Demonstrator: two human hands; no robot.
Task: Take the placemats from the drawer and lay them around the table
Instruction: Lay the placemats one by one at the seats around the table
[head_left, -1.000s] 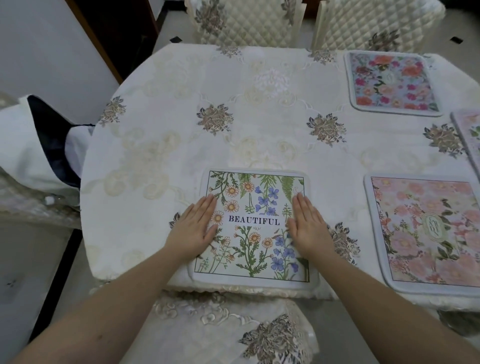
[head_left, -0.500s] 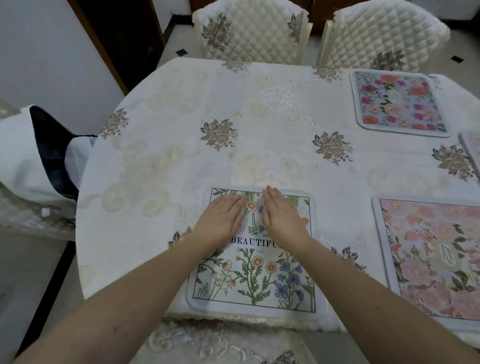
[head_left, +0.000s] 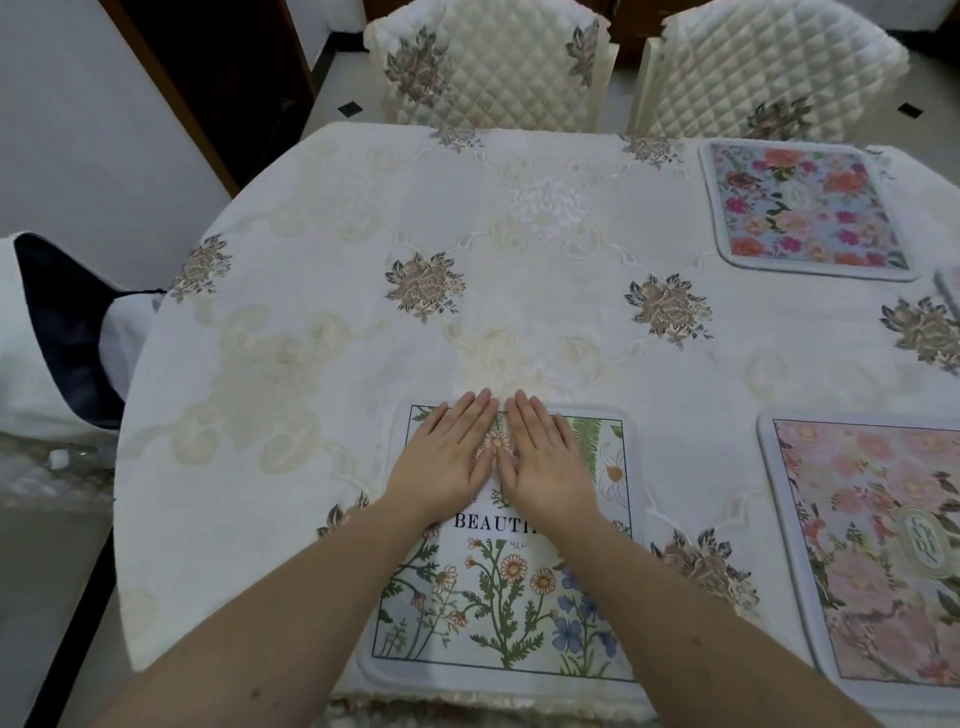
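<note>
On the botanical placemat (head_left: 498, 582) at the near edge of the surface (head_left: 322, 291), both hands lie flat, fingers (head_left: 470, 415) straight and together, pressing it smooth.

We are observing two quilted cream chairs (head_left: 496, 65) and (head_left: 769, 67) standing at the far edge. A white and dark cloth bundle (head_left: 49, 332) is lying at left, beside a dark wooden doorframe (head_left: 166, 93).
</note>
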